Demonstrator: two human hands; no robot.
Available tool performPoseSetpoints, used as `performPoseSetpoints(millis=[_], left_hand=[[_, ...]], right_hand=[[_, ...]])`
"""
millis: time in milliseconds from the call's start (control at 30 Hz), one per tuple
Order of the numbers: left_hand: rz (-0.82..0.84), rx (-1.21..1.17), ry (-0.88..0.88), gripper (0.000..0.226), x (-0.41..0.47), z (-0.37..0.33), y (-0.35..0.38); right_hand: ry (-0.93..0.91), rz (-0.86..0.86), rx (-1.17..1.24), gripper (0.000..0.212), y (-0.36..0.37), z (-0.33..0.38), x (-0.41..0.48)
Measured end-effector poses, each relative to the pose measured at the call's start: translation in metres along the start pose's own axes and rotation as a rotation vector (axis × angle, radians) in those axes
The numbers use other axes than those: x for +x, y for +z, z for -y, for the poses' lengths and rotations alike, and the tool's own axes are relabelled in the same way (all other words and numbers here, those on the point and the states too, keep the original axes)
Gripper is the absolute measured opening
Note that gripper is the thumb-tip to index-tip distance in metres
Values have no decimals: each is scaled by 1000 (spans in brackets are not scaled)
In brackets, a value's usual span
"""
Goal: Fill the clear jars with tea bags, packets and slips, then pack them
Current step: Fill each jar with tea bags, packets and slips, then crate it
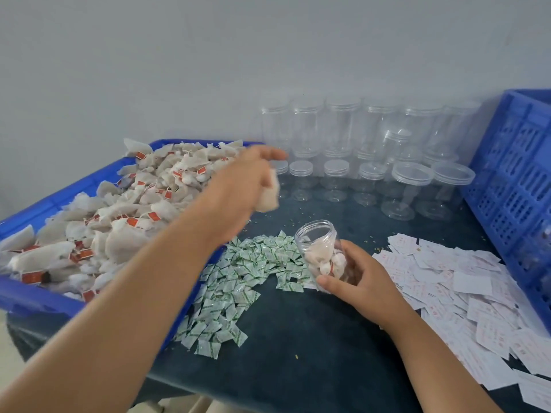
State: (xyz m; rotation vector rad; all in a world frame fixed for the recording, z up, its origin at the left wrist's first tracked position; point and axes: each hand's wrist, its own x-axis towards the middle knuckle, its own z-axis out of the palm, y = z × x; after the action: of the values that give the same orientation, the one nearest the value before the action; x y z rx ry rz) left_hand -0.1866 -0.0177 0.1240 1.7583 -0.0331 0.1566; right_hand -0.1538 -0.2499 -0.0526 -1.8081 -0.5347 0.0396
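My right hand (360,278) grips an open clear jar (320,248), tilted to the left, with a few tea bags in its bottom. My left hand (247,186), blurred, holds a white tea bag (269,192) above the right edge of the blue tray (38,299), up and left of the jar's mouth. The tray is heaped with white tea bags (119,216) with red tags. Small green-and-white packets (238,278) lie in a pile between the tray and the jar. White slips (465,296) with pink print spread to the right of my right hand.
Several empty clear jars with lids (372,153) stand stacked in rows against the grey wall at the back. A blue slotted crate (512,186) stands at the right edge. The table has a dark cover (304,338), with small crumbs scattered on it.
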Motion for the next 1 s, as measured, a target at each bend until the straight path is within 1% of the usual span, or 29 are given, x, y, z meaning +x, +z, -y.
performPoseSetpoints(millis=[67,100,167,233,300,367,400,467,500,533,600,633,667,733,767,800,833,867,900,933,967,1000], left_hand=[[112,194,30,47,-1,11,25],[140,293,64,49,0,19,34],[137,419,135,48,3,31,43],[110,472,182,46,5,36,48],[112,548,227,38,5,39,47],[75,685,316,32,3,36,42],[56,699,362,27,2,34,39],[73,678,380,7,0,27,34],[111,720,362,15,-1,25,33],[179,811,324,25,-2,23,34],[297,956,244,35,-3,24,40],[324,969,209,37,-3,27,42],[337,921,163,36,-4,31,44],[373,714,61,34,-5,36,44],[397,614,51,34,-5,38,44],[397,535,85,35,-4,40,44],[347,461,147,35,-3,43,44],[238,384,218,35,0,48,44],[79,309,263,34,3,54,42],[-81,257,270,29,7,62,40],[-210,267,237,22,12,73,37],[-258,375,163,15,17,87,32]], right_hand=[[-10,-5,13,70,-1,-1,-1],[-14,-16,22,70,-2,-1,-1],[-17,-49,39,71,-4,1,-1],[-16,-70,49,66,-4,3,-1],[-20,-57,58,64,-3,3,0],[-22,-54,65,66,-2,3,0],[-22,-59,73,67,-2,3,0],[-23,-67,83,69,-2,3,1],[-27,-71,83,68,-2,3,1],[-32,-71,81,66,-2,3,1],[-45,-58,68,60,-2,2,0],[-50,-48,61,58,-2,2,0],[-55,-43,61,56,-1,2,-1],[-65,-48,80,53,-1,3,0],[-68,-57,97,53,-1,3,0],[-69,-68,118,53,-1,4,1],[-69,-83,142,53,-1,5,2],[-69,-99,162,53,-1,6,2],[-66,-112,177,53,-2,6,3],[-62,-123,183,53,-2,6,3],[-57,-130,181,53,-3,5,3],[-52,-135,176,53,-4,3,3]])
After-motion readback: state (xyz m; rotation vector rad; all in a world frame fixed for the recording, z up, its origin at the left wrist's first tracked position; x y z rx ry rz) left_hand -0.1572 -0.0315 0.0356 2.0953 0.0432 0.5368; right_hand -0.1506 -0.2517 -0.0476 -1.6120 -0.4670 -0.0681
